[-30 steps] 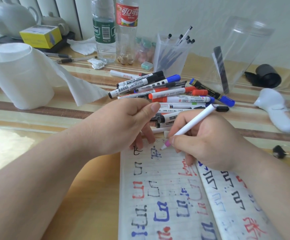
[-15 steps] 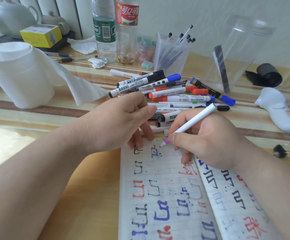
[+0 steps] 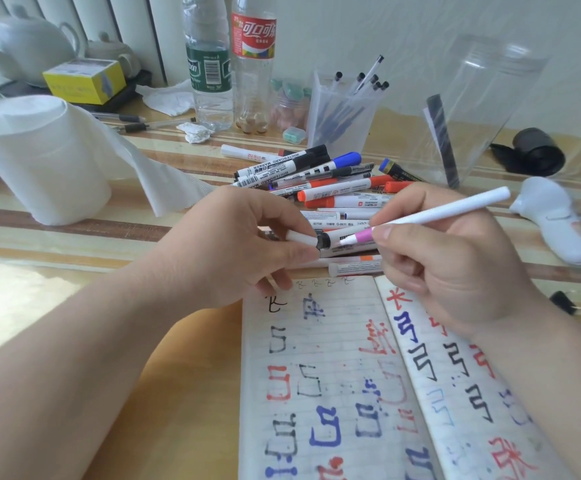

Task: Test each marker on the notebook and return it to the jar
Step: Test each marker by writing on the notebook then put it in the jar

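The right hand [image 3: 455,265] grips a white marker [image 3: 438,216] just above the top edge of the notebook [image 3: 316,375]. Its pink tip is bare and is off the paper. It points at the left hand [image 3: 233,244], which pinches a small white cap [image 3: 301,237] between thumb and finger. The tip and the cap are very near but not touching. I think this marker is done with its test and is about to get its cap on.

The notebook lies open and has many red, blue and black marks, so lots of testing looks done. But a big pile of markers [image 3: 334,188] lies on the surface [image 3: 74,244] just past the notebook's top edge. The clear jar [image 3: 496,98] is farther back and to the right of the notebook. It looks almost empty, with only one dark strip inside. So most markers are not in the jar yet.
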